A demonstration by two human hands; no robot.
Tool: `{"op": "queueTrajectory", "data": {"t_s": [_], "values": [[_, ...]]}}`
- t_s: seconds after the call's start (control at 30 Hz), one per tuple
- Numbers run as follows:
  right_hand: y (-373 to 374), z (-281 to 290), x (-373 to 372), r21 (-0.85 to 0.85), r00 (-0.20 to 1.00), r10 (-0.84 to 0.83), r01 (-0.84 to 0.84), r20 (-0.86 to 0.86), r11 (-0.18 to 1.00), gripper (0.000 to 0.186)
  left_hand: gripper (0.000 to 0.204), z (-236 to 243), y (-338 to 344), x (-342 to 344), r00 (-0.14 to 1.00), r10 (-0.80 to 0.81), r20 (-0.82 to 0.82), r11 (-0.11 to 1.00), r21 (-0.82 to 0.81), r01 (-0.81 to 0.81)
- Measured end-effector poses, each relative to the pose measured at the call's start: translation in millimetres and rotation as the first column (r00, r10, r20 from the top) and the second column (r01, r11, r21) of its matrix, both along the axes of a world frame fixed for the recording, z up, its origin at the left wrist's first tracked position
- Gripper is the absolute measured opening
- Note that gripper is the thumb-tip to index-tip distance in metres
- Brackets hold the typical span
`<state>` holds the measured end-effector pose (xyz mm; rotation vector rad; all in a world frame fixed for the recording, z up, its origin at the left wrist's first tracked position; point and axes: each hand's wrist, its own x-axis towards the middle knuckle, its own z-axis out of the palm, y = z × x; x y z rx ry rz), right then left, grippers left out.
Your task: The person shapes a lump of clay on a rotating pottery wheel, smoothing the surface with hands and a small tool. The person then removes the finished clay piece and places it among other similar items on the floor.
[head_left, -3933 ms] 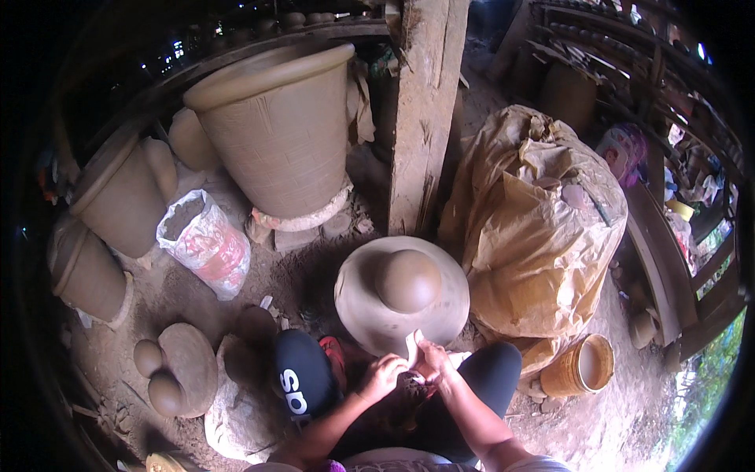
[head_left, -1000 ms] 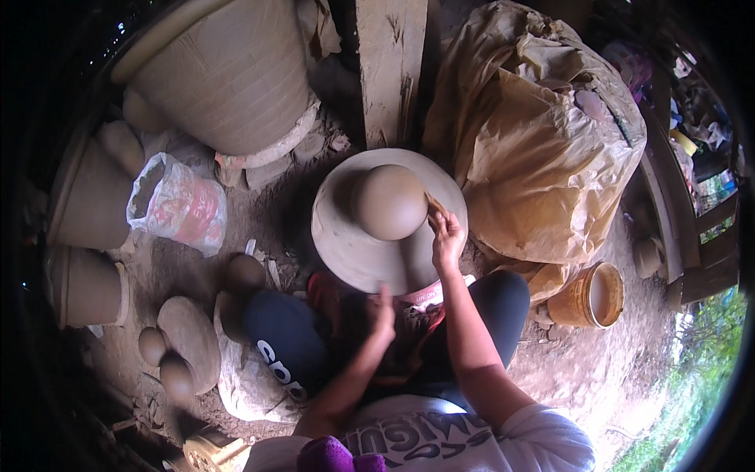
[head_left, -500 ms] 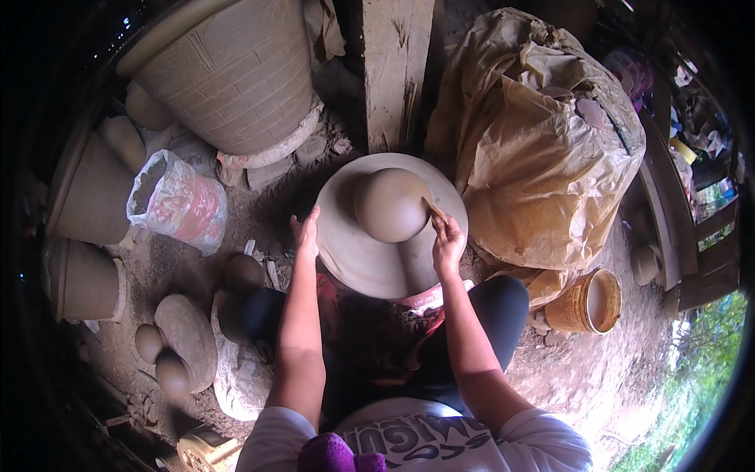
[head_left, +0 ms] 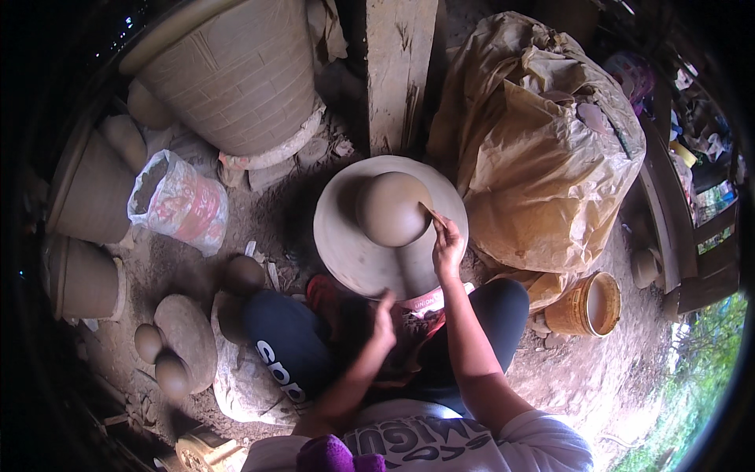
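Note:
A smooth, round clay form (head_left: 392, 206) sits on the wide grey turntable (head_left: 338, 252) between my knees. My right hand (head_left: 449, 250) pinches a thin, flat wooden tool (head_left: 429, 210), its tip touching the clay's right side. At the turntable's near rim is my left hand (head_left: 383, 321), slightly smeared by motion. It holds nothing, and its fingers look stretched out. Whether it touches the rim is hard to make out. Below the turntable, part of a red and white bag (head_left: 425, 302) shows.
A large brick-patterned pot (head_left: 228, 86) and a wooden post (head_left: 399, 75) stand beyond. Brown sheeting (head_left: 543, 181) covers a heap on the right, near a yellow bucket (head_left: 584, 305). Leftward are a white-and-red sack (head_left: 189, 206) and round clay pieces (head_left: 173, 374) by a disc (head_left: 187, 334).
My left hand has moved from the turntable's left edge to its near rim, toward me. My right hand stays on the clay's right side, the tool's tip slightly lower.

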<state>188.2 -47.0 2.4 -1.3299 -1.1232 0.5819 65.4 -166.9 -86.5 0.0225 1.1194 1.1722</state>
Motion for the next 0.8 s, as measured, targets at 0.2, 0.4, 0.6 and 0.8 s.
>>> {"op": "queueTrajectory", "data": {"t_s": [0.2,0.4,0.6,0.8], "values": [[-1.9,5.9,-1.7,0.037,0.996,-0.021,0.018,0.084,0.999,0.017,0.087,41.9,144.4,-125.3,0.786,0.203,-0.584,0.979,0.137,-0.151],[-3.0,10.2,-4.2,0.034,0.986,-0.039,0.034,0.164,0.999,0.016,0.090,48.5,147.8,-135.0,0.803,0.147,-0.578,0.987,0.133,-0.085],[-6.8,17.9,-6.8,0.080,0.953,-0.070,0.048,0.294,0.996,0.018,0.048,-3.9,-8.0,0.8,0.746,-0.211,-0.632,0.977,-0.112,0.181],[-7.4,25.5,-6.8,0.093,0.925,-0.056,0.023,0.376,0.995,0.026,0.048,-6.7,6.8,-13.6,0.994,-0.056,-0.090,0.993,-0.112,0.046]]}}
